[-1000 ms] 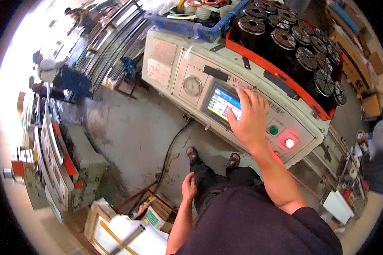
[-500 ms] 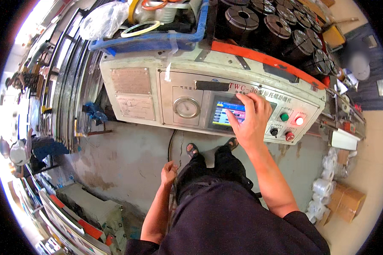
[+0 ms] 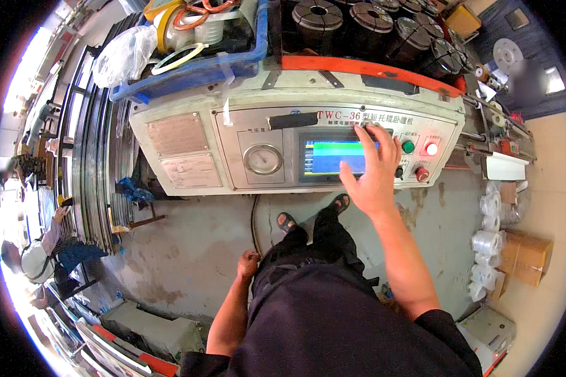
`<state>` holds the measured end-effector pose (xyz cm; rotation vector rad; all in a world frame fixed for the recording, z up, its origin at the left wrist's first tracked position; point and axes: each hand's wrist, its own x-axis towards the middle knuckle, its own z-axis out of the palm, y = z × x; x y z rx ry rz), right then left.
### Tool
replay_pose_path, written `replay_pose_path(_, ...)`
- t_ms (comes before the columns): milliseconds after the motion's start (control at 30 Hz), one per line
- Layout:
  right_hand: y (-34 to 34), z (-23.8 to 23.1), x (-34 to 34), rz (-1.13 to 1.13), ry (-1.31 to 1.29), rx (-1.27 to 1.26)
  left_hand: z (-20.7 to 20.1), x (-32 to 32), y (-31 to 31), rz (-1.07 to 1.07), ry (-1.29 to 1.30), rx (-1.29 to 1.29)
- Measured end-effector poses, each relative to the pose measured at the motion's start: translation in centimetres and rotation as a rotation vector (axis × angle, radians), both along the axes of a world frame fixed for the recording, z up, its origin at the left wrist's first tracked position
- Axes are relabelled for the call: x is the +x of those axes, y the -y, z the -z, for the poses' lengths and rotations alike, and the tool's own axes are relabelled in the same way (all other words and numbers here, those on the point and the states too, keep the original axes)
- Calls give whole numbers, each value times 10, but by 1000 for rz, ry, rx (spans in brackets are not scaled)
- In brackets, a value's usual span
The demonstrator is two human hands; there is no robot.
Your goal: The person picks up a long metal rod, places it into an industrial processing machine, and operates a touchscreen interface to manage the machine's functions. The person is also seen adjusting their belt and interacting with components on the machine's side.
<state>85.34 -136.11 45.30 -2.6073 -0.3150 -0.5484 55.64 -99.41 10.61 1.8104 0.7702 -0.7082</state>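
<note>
My right hand (image 3: 375, 179) hovers at the right part of a touchscreen (image 3: 334, 157) on a pale machine panel. Its fingers are apart, and the thumb reaches over the screen's edge; whether a fingertip touches the glass I cannot tell. Blue and green bands fill the lit display. Low beside my left thigh, my left hand (image 3: 248, 264) is loosely curled, with no object showing in it. Left of the screen is a round pressure gauge (image 3: 263, 159). To its right sit a green button (image 3: 407, 146), a lit button (image 3: 431, 149) and a red knob (image 3: 422, 173).
On the machine top rest a blue crate (image 3: 188, 80) of odds and ends and several dark slotted cylinders (image 3: 318, 20) behind a red bar (image 3: 371, 74). Long metal strips (image 3: 97, 144) stand at left, near another person (image 3: 41, 259). Cardboard boxes (image 3: 527, 257) lie at right.
The display has switched from a page of small boxes to broad green and blue bands. My view has shifted slightly. My right hand stays by the screen; my left hand remains low.
</note>
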Motion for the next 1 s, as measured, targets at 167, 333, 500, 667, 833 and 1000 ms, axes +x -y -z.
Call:
replay_pose_path(167, -15, 10, -1, 67, 45, -24, 10, 0, -19, -141, -75, 8)
replay_pose_path(333, -19, 14, 1, 94, 70, -10, 2, 1, -15, -158, -54, -6)
replay_pose_path(500, -21, 19, 4, 120, 90, -18, -3, -6, 2, -86, -86, 9)
replay_pose_path(667, -14, 16, 4, 106, 89, -40, 3, -11, 2, -136, -66, -52)
replay_pose_path(833, -5, 15, 0, 74, 29, -50, 13, -11, -9, -196, -69, -60)
replay_pose_path(1000, -6, 19, 2, 86, 37, -44, 20, -8, -21, -158, -51, -15)
